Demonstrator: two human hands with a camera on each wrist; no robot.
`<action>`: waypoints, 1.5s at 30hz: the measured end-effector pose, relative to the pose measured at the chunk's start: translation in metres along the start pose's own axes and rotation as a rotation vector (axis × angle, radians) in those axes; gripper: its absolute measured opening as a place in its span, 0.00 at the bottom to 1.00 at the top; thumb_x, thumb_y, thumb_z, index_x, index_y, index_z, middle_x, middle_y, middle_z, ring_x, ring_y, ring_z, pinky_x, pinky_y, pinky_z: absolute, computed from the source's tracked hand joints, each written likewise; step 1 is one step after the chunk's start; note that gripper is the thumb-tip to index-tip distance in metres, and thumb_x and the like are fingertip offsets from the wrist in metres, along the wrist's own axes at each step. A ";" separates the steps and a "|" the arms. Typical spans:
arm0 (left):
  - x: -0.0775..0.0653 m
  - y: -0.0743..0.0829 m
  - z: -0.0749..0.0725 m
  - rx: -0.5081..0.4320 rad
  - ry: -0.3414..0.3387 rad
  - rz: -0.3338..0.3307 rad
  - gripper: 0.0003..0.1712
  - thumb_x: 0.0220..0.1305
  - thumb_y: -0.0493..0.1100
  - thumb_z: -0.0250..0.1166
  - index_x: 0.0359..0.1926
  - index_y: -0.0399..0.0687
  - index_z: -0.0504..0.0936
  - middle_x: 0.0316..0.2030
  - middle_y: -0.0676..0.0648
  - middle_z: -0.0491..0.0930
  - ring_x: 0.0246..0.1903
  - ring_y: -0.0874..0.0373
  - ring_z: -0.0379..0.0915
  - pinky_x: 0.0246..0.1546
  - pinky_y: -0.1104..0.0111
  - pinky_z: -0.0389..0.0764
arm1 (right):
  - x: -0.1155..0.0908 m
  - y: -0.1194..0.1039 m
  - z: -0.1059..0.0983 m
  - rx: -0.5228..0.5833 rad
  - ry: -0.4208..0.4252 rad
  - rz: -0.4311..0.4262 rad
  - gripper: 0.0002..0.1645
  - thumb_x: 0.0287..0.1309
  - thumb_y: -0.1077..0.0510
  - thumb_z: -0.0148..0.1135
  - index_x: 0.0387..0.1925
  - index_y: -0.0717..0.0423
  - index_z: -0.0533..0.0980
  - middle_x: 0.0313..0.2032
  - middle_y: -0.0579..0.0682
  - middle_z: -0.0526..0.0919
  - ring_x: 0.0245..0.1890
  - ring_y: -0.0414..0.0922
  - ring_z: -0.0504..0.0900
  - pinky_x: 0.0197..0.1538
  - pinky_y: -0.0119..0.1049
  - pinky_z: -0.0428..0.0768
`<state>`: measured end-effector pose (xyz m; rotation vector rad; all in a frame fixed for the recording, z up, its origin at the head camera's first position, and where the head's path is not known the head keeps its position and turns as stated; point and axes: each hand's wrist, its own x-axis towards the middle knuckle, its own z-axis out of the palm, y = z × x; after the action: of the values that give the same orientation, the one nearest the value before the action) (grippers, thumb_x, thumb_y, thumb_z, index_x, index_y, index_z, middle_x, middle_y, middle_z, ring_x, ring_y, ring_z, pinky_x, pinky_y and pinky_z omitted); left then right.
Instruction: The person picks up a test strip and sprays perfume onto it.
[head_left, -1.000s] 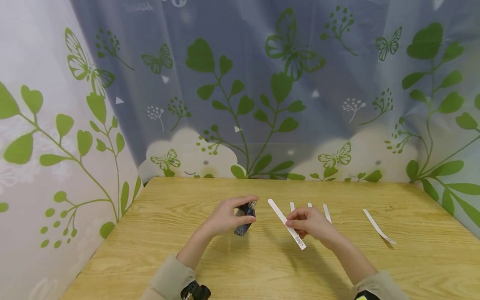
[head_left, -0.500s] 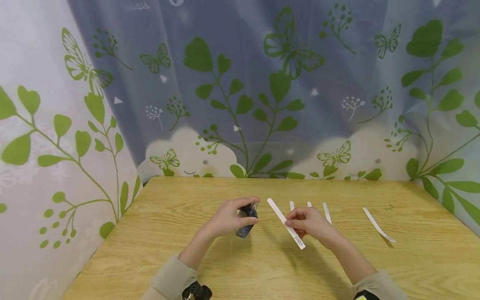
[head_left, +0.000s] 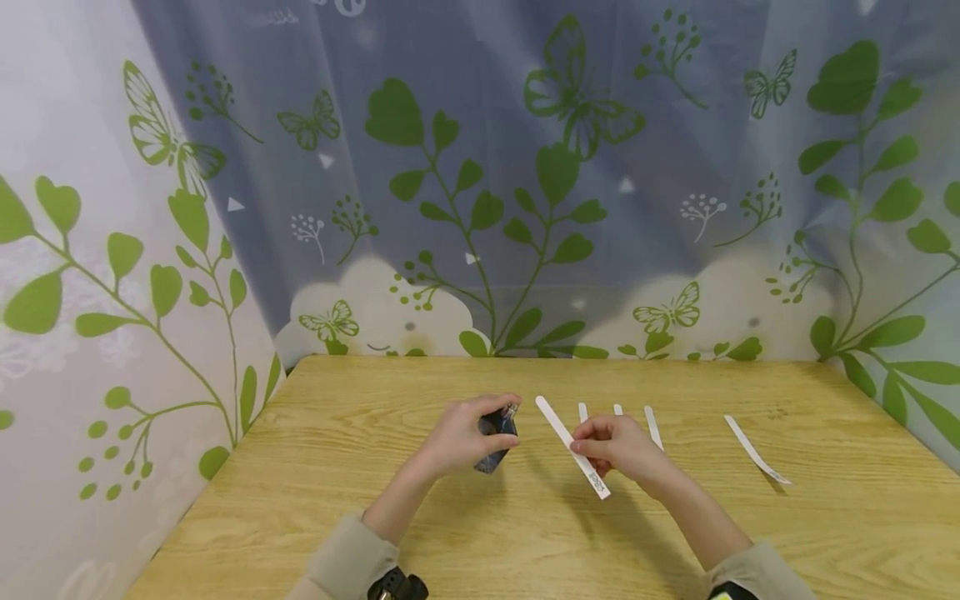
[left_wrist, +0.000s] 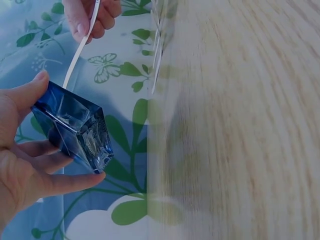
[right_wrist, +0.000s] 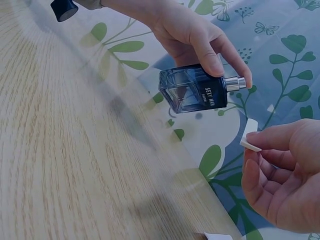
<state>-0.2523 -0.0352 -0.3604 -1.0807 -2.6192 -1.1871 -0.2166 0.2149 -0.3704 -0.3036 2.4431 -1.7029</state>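
Note:
My left hand (head_left: 461,433) grips a dark blue glass perfume bottle (right_wrist: 192,90) above the table, tilted so its silver spray nozzle (right_wrist: 235,84) points toward the right hand. One finger rests on top of that nozzle in the right wrist view. My right hand (head_left: 618,446) pinches a white paper test strip (head_left: 555,423) near its middle, with printing on the strip's near end. Bottle and strip are a small gap apart. In the left wrist view the bottle's thick base (left_wrist: 95,145) faces the camera.
Several more white strips lie on the wooden table (head_left: 420,533). A curled strip (head_left: 753,450) lies to the right, and another strip (head_left: 654,427) is just behind the right hand. A leaf-patterned curtain (head_left: 465,167) stands along the table's far edge.
The left hand and perfume bottle have shifted slightly to the right, toward the strip. The right hand and its strip stay almost in place.

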 end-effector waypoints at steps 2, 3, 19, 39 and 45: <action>0.000 0.000 0.001 -0.007 0.000 -0.002 0.28 0.57 0.44 0.67 0.59 0.50 0.74 0.53 0.46 0.76 0.49 0.52 0.74 0.45 0.57 0.75 | 0.000 0.000 0.000 -0.002 0.000 -0.001 0.12 0.59 0.61 0.60 0.38 0.69 0.76 0.21 0.47 0.75 0.20 0.41 0.69 0.26 0.37 0.76; 0.000 0.001 0.001 -0.011 -0.001 -0.001 0.27 0.57 0.44 0.68 0.59 0.50 0.74 0.52 0.46 0.76 0.49 0.52 0.74 0.45 0.57 0.75 | 0.000 0.000 0.000 -0.003 -0.001 -0.001 0.12 0.59 0.61 0.60 0.38 0.69 0.76 0.21 0.47 0.75 0.20 0.41 0.69 0.26 0.37 0.76; -0.001 0.001 0.004 -0.012 0.002 0.002 0.26 0.56 0.44 0.68 0.57 0.50 0.76 0.52 0.46 0.77 0.48 0.52 0.74 0.45 0.58 0.75 | -0.001 0.002 0.003 -0.020 -0.008 -0.007 0.12 0.59 0.61 0.60 0.39 0.68 0.76 0.22 0.48 0.76 0.21 0.41 0.70 0.27 0.38 0.77; -0.001 -0.004 -0.003 -0.124 -0.047 -0.085 0.30 0.58 0.48 0.67 0.62 0.55 0.72 0.55 0.46 0.74 0.52 0.48 0.72 0.45 0.57 0.75 | 0.000 0.000 0.004 -0.044 -0.010 -0.001 0.11 0.59 0.60 0.60 0.39 0.67 0.76 0.21 0.47 0.74 0.20 0.42 0.69 0.28 0.40 0.77; -0.001 -0.002 -0.003 -0.097 -0.031 -0.070 0.30 0.58 0.49 0.67 0.62 0.55 0.72 0.54 0.48 0.75 0.50 0.54 0.72 0.43 0.60 0.73 | 0.001 -0.002 0.004 -0.048 -0.012 -0.001 0.12 0.59 0.60 0.60 0.38 0.67 0.76 0.21 0.47 0.74 0.20 0.41 0.69 0.29 0.41 0.77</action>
<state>-0.2535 -0.0388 -0.3595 -1.0389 -2.6690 -1.3356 -0.2163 0.2103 -0.3702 -0.3203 2.4787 -1.6398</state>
